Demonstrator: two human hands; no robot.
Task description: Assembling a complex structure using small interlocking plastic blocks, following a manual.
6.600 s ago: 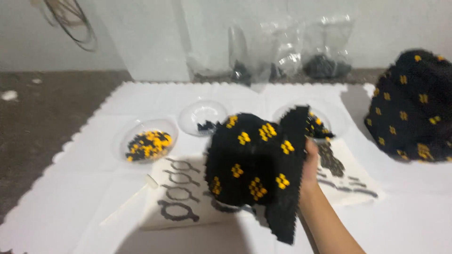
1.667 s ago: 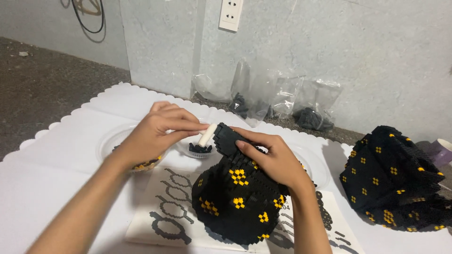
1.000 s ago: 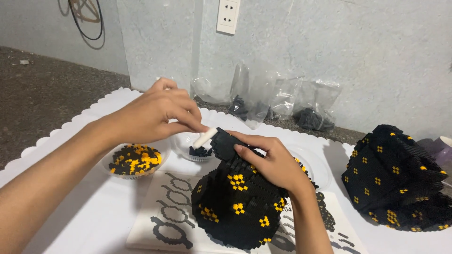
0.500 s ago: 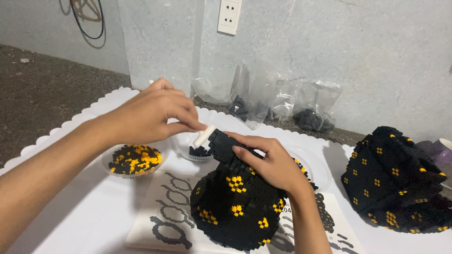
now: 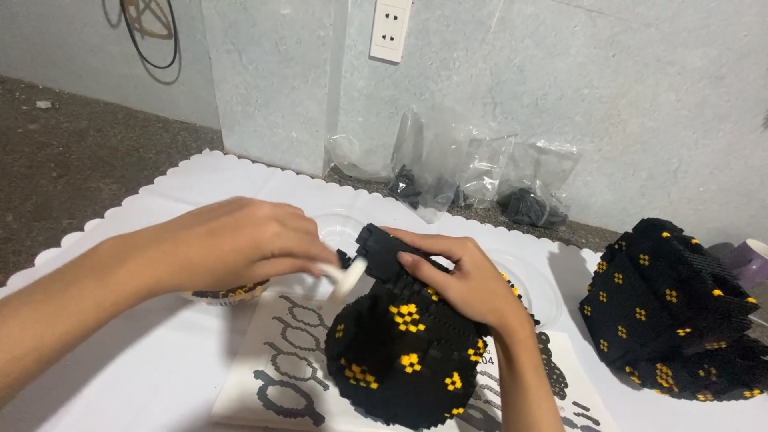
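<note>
A black model built of small bricks with yellow dots (image 5: 404, 360) stands on a printed instruction sheet (image 5: 280, 376) in the middle of the white mat. My right hand (image 5: 460, 280) grips its narrow top from the right. My left hand (image 5: 240, 244) comes in from the left and pinches a small white tool (image 5: 350, 276), whose tip is right next to the model's black top. The tool is blurred by motion.
A second black and yellow brick piece (image 5: 680, 312) sits at the right, with a purple cup (image 5: 752, 260) behind it. Clear bags of dark parts (image 5: 472, 180) lean on the wall. Clear dishes (image 5: 228, 294) lie under and behind my hands on the scalloped white mat (image 5: 200, 180).
My left hand has dropped lower and now hides the dish of yellow and black bricks. The white tool has swung down beside the model's top. My right hand keeps its grip.
</note>
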